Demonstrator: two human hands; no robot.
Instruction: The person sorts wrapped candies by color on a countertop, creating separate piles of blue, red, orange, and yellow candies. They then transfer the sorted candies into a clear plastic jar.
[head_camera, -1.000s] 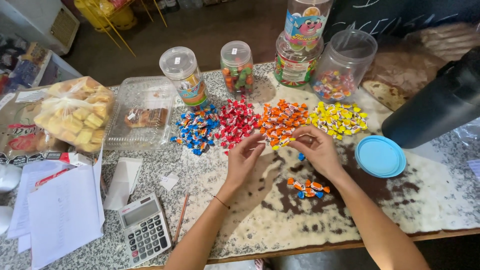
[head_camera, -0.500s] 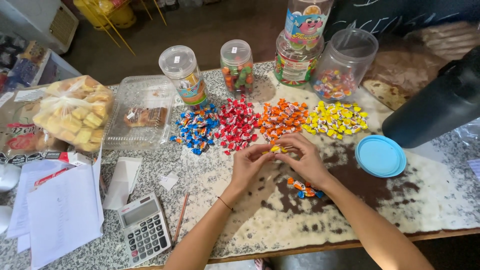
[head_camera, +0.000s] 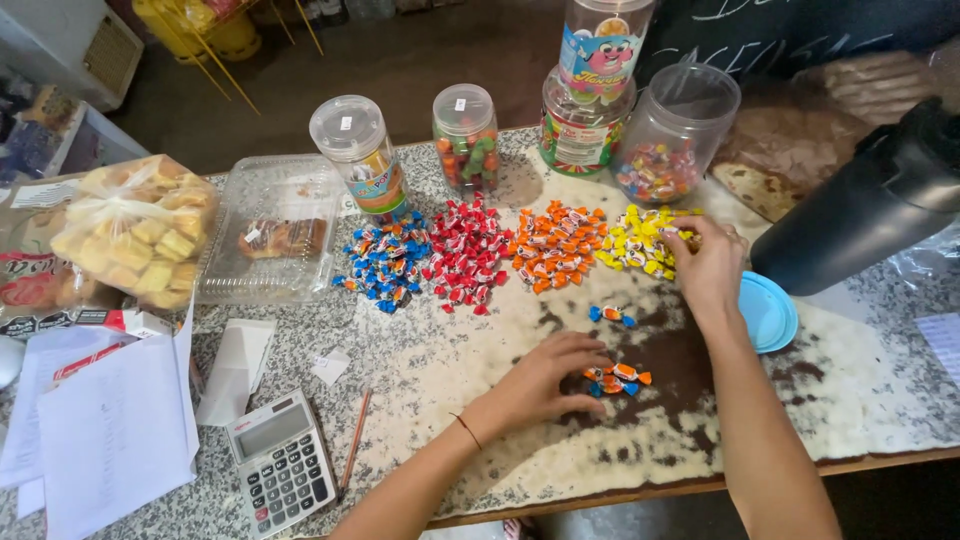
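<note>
Fingers of left hand (head_camera: 545, 375) rest open beside orange candies (head_camera: 615, 378); right hand (head_camera: 708, 262) pinches yellow candies (head_camera: 645, 238).

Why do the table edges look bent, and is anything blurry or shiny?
Head view: a wide lens bows the table edge; sweets and both hands, left and right, are sharp; light is soft and even, with slight glare on the jar lids and clear box.

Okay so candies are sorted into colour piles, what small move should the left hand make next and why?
Probably pinch one orange candy from the small unsorted cluster under the left hand and carry it to the orange pile. The blue, red, orange and yellow piles are each one colour, the right hand is at the yellow pile, and a few mixed candies remain.
</note>
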